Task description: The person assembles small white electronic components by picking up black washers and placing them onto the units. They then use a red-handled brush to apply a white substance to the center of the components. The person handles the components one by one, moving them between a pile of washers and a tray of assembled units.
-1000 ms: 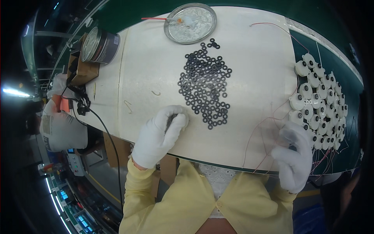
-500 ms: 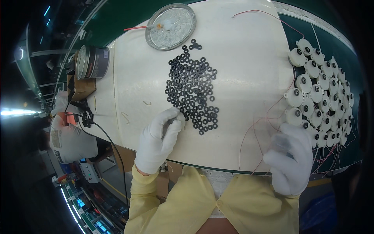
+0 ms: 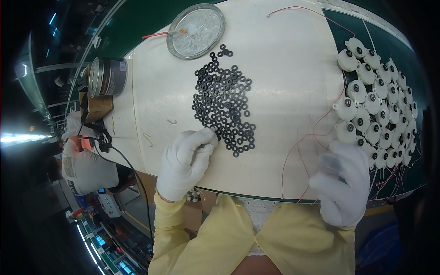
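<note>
Many small black rings (image 3: 224, 98) lie in a loose patch on the white tabletop. At the patch's lower left edge, my left hand (image 3: 185, 158), in a white glove, has thumb and forefinger pinched on a black ring (image 3: 218, 136). My right hand (image 3: 341, 185), also gloved, hovers at the table's near right, by the white round motor-like parts (image 3: 356, 91). Its fingers curl inward and look blurred; whatever they enclose is hidden. Thin red wires (image 3: 300, 137) run across the tabletop toward it. Many of the round parts carry a black ring at the centre.
A round metal lid (image 3: 197, 34) with clear grease and a red-handled brush (image 3: 156, 35) stands at the back. A can (image 3: 110, 76) sits at the left on a cardboard box (image 3: 98, 105). Beyond the left edge, another person (image 3: 89, 165) is bent over. A black cable (image 3: 130, 167) hangs there.
My left hand has shifted slightly down at the edge of the ring patch, and a black ring now shows at its fingertips. My right hand stays nearly in place. The whole view has shifted slightly.
</note>
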A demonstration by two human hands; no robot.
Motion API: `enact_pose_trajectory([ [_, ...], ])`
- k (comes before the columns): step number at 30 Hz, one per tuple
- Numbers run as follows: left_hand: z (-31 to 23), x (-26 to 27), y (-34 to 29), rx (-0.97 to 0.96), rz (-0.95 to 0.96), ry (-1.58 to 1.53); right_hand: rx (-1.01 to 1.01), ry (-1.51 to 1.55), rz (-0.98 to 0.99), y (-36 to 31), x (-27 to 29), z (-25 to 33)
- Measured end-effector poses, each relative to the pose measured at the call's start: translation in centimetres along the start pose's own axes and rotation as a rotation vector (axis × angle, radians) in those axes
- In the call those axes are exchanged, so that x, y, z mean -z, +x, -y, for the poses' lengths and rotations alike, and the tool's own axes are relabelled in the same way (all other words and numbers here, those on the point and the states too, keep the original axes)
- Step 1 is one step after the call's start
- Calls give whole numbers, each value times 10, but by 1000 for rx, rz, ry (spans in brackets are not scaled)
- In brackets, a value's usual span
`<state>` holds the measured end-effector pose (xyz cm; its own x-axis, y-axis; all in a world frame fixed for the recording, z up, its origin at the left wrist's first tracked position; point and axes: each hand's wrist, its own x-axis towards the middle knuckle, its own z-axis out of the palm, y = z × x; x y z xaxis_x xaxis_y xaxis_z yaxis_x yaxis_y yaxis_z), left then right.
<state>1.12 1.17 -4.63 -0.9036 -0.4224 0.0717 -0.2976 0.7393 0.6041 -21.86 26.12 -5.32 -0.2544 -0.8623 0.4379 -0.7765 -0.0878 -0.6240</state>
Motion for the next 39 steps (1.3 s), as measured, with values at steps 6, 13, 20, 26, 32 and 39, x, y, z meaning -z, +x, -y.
enact_pose_trajectory([
  [6, -6, 6, 14, -122, 3, 277, 11, -12, 3, 2, 0, 0],
  [13, -23, 20, 18, -163, 123, 575, -14, -35, 12, 1, 3, 2],
  [20, -24, 29, 31, -117, 348, 558, -21, -50, 50, 4, 3, 0],
  [26, -11, 21, 17, -54, 199, 331, -19, -29, 19, 6, 0, 1],
  [32, 6, -10, -20, 51, -180, -344, 57, 61, -10, 7, 26, 17],
  [39, -52, -24, -41, 29, 32, -1170, 81, -148, 228, 53, 4, 69],
])
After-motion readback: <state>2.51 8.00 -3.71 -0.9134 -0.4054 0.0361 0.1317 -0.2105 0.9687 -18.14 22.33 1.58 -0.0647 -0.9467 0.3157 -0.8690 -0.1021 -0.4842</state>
